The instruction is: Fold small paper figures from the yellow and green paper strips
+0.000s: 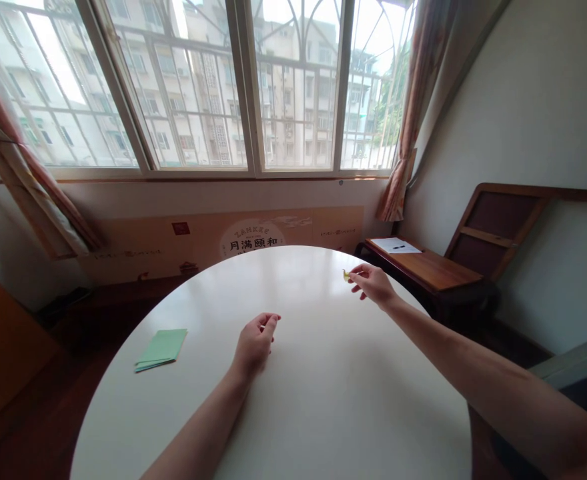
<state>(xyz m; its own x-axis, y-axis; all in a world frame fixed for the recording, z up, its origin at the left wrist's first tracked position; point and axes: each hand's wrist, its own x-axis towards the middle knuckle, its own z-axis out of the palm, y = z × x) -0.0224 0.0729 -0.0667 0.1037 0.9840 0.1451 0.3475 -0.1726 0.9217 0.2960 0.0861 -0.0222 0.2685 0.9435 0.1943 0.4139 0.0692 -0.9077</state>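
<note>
I'm watching my right hand (373, 283) reaching out over the far right part of the round white glossy table (333, 400), and it's pinching a tiny yellow folded paper piece (346, 275) between thumb and fingertips, just above the tabletop near the edge. My left hand (253, 347) is resting on the table nearer the middle, fingers curling into a loose fist with nothing in it. Well apart to the left, a small stack of pale green paper sheets (162, 347) is lying flat. Beyond the table on the right, a white sheet (391, 244) with a dark pen (399, 247) is sitting on a brown wooden side table (428, 268).
</note>
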